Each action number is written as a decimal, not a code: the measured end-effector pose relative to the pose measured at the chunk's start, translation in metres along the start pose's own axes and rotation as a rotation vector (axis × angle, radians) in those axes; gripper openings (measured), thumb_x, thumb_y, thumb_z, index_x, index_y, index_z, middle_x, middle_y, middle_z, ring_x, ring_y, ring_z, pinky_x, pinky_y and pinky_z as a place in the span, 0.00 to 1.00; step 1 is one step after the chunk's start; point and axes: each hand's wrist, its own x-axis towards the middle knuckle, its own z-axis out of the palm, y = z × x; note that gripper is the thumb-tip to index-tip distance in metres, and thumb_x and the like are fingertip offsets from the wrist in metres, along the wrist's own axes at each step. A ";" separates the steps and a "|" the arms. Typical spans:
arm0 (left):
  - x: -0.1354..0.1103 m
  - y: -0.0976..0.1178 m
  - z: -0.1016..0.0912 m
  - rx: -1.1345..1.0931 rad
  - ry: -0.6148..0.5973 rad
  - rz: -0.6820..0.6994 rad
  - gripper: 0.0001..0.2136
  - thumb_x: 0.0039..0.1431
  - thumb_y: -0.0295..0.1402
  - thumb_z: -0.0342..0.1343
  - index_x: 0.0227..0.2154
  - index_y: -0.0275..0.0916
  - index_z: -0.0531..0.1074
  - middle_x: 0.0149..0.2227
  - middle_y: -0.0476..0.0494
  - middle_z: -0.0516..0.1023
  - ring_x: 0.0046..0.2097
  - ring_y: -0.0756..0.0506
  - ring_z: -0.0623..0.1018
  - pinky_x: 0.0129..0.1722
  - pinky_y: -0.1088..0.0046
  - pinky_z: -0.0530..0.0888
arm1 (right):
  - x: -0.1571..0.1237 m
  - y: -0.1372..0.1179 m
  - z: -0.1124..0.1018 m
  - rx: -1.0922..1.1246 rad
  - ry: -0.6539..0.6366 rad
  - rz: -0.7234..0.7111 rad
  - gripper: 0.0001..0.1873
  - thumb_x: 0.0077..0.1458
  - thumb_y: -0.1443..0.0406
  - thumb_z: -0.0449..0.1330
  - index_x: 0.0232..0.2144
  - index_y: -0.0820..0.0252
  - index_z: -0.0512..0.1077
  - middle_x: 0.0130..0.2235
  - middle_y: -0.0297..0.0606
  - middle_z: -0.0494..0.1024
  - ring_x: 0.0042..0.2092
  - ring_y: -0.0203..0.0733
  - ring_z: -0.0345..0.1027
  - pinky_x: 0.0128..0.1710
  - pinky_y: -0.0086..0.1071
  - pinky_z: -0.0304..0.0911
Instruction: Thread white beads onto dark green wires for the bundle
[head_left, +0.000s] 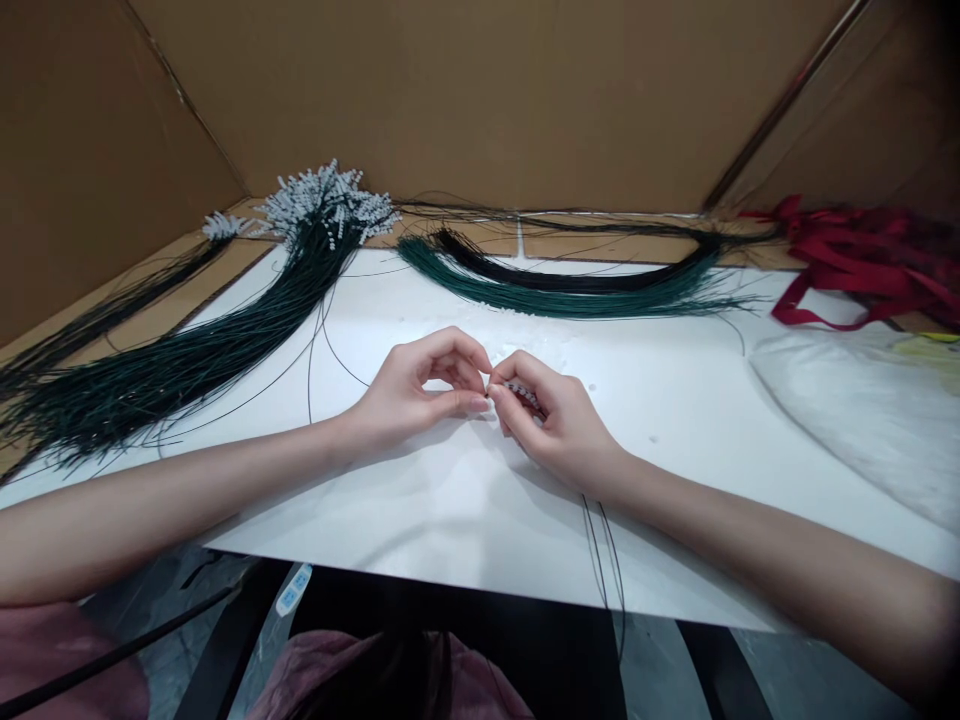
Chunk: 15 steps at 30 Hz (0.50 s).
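My right hand is closed in a pinch around a beaded wire, whose white beads show between the curled fingers. Two dark ends of wire hang below the right wrist and over the table's front edge. Fingertip to fingertip with it, my left hand pinches thumb and forefinger together at the wire's tip. Something small and white shows by the left thumb, too small to name surely. Behind the hands, loose white beads lie scattered on the white tabletop.
At the left lies a big bundle of dark green wires with white beaded ends; a thinner bundle is beside it. Bare green and black wires curve along the back. Red ribbon and a clear plastic bag sit right. Cardboard walls enclose the back.
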 end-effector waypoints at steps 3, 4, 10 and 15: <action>0.000 0.000 0.000 0.010 0.002 0.001 0.14 0.50 0.28 0.68 0.38 0.36 0.71 0.32 0.48 0.78 0.34 0.50 0.79 0.37 0.77 0.77 | 0.000 0.000 0.000 0.004 0.001 0.003 0.03 0.61 0.66 0.53 0.34 0.58 0.63 0.23 0.28 0.64 0.22 0.30 0.53 0.24 0.26 0.51; 0.000 0.001 0.000 0.015 0.003 0.002 0.14 0.50 0.29 0.68 0.38 0.36 0.71 0.32 0.48 0.78 0.34 0.50 0.79 0.38 0.76 0.77 | 0.000 0.000 0.000 0.008 0.001 0.001 0.03 0.61 0.66 0.53 0.34 0.58 0.63 0.23 0.28 0.64 0.22 0.30 0.53 0.24 0.26 0.51; -0.001 0.001 0.000 0.021 0.002 -0.002 0.14 0.50 0.30 0.67 0.38 0.36 0.71 0.32 0.48 0.77 0.34 0.51 0.79 0.37 0.77 0.77 | 0.000 0.000 0.000 0.000 -0.006 0.000 0.03 0.61 0.66 0.53 0.34 0.59 0.64 0.23 0.28 0.65 0.23 0.30 0.53 0.25 0.26 0.51; -0.001 0.000 0.000 0.009 -0.007 -0.003 0.14 0.51 0.30 0.67 0.38 0.36 0.70 0.32 0.48 0.77 0.34 0.51 0.79 0.38 0.77 0.77 | 0.000 0.000 0.000 0.019 -0.009 -0.001 0.03 0.61 0.66 0.53 0.34 0.59 0.63 0.23 0.28 0.65 0.22 0.30 0.53 0.24 0.26 0.50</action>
